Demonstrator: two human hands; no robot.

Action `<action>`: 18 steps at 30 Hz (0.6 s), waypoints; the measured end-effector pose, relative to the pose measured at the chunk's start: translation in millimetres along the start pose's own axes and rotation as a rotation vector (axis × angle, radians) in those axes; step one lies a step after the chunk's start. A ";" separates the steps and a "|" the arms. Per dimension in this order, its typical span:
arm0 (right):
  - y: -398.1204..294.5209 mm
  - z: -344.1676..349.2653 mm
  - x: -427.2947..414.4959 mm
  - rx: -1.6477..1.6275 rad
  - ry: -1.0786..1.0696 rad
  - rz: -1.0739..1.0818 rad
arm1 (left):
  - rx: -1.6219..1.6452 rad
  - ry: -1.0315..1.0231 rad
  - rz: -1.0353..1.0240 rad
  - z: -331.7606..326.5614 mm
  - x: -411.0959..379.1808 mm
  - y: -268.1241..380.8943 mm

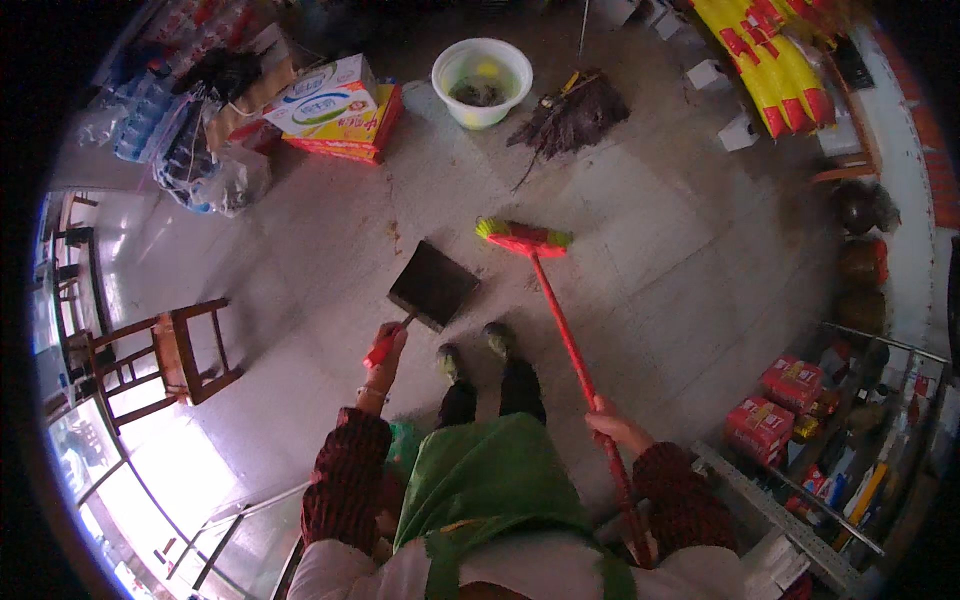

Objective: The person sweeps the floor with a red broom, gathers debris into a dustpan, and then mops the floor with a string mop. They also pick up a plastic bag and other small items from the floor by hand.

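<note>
My left hand [387,358] grips the red handle of a dark dustpan [433,286], whose pan is at or just above the floor in front of my feet. In my right hand [618,426] is the red pole of a push broom [555,292]. Its head, a red block with yellow-green bristles [493,227], lies ahead of the dustpan and to its right, apart from it. A small dark patch of debris [533,282] shows on the floor near the pole. Whether the dustpan holds anything is too dark to tell.
Ahead stand a white plastic tub [482,82] and a dark, bushy broom [574,116]. Stacked cartons [330,109] and wrapped bottles [139,124] are at the upper left, a wooden chair [172,356] at left. Yellow-red bags [780,75] and a goods rack [862,341] stand at right.
</note>
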State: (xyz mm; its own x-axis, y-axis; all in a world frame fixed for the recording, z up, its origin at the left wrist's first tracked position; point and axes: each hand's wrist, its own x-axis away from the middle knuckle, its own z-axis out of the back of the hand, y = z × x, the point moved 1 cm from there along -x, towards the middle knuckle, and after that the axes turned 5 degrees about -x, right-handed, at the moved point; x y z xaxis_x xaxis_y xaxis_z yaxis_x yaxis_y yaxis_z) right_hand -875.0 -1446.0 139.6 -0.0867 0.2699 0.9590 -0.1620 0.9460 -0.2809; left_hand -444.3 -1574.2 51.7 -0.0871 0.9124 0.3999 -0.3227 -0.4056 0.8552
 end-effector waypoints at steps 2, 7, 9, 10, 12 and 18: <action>-5.7 1.9 18.3 -0.105 -0.036 0.022 | -0.136 -0.025 -0.043 0.9 -4.3 10.9; -22.2 -9.5 79.0 -0.218 0.075 0.008 | -0.221 -0.181 -0.020 18.9 -5.7 20.8; -15.7 -5.7 87.9 -0.248 0.144 -0.044 | -0.153 -0.220 -0.060 26.4 -9.3 3.5; -10.2 0.7 90.3 -0.265 0.183 -0.071 | -0.182 -0.267 -0.064 28.9 -10.9 -1.9; 16.3 25.3 76.0 -0.250 0.203 0.001 | -0.189 -0.287 -0.068 28.5 -8.9 8.8; 39.5 24.2 36.5 -0.373 0.216 0.012 | -0.172 -0.371 -0.045 22.2 -19.8 16.2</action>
State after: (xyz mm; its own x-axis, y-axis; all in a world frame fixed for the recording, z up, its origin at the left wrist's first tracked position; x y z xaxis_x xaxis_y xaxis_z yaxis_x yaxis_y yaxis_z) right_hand -908.3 -1403.2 162.6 0.1275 0.2753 0.9529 0.2074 0.9321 -0.2970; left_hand -427.0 -1600.0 64.9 0.2664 0.8348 0.4818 -0.4738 -0.3219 0.8197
